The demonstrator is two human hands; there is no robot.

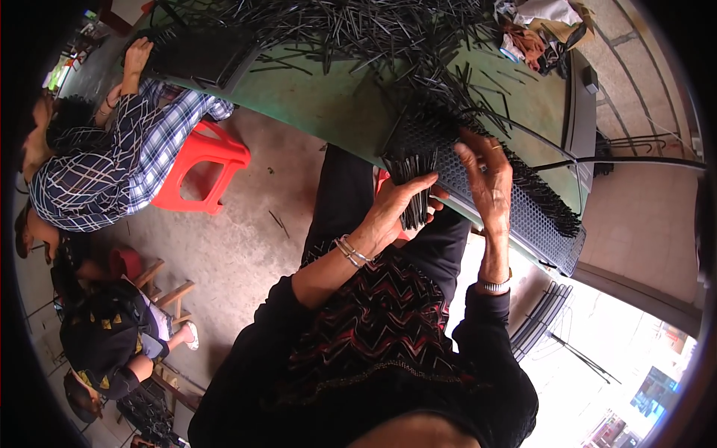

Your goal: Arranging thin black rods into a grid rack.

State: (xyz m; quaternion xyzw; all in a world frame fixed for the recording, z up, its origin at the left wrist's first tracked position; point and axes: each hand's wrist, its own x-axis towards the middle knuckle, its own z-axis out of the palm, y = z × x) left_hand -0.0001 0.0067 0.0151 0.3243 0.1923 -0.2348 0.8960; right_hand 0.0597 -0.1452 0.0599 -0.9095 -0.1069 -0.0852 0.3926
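Observation:
My left hand [388, 209] is wrapped round an upright bundle of thin black sticks [415, 196], held beside the near edge of the green table. My right hand [490, 179] is over a long grey perforated tray [529, 205], its thumb and fingers bent toward one another. Whatever is between those fingertips is too small to make out. Rows of black sticks [549, 196] stand upright in the tray's holes along its far side, and more crowd its left end. The tray lies slantwise at the table's edge.
A big heap of loose black sticks [358, 30] covers the back of the green table [306, 97]. Another tray [205, 56] lies at far left, by a co-worker's hand [137, 56]. A red stool [202, 168] and other seated people are at left. A black cable [635, 160] crosses at right.

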